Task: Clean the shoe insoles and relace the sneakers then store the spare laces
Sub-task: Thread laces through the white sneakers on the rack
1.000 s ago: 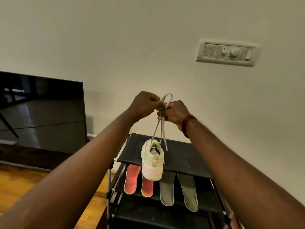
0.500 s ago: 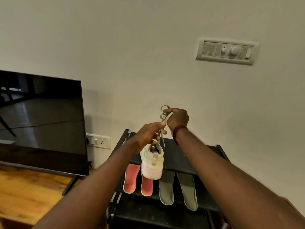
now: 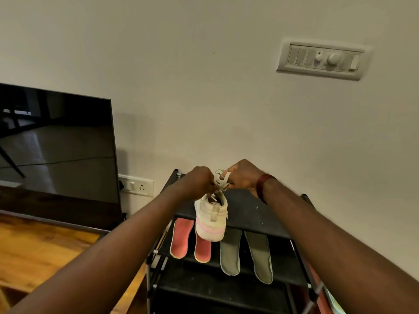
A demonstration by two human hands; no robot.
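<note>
Left hand [image 3: 199, 181], right hand [image 3: 243, 177] tight around one sneaker's [image 3: 212, 219] lace [image 3: 220, 179]; two pink insoles [image 3: 181, 239], two grey insoles [image 3: 230, 252].

A plain off-white wall [image 3: 181, 87] fills most of the view, evenly lit, with soft shadows low down. High on the right it carries a pale switch panel [image 3: 323, 58] with several rockers and a round knob. At the left stands a large dark television [image 3: 56, 143], switched off, its screen reflecting a pale floor and dark furniture legs. Just beside its lower right corner a white socket plate [image 3: 136, 185] sits on the wall. The floor [image 3: 34, 250] is glossy warm-brown wood. A black shoe rack [image 3: 260, 214] with stacked tiers and metal tubes stands against the wall.
</note>
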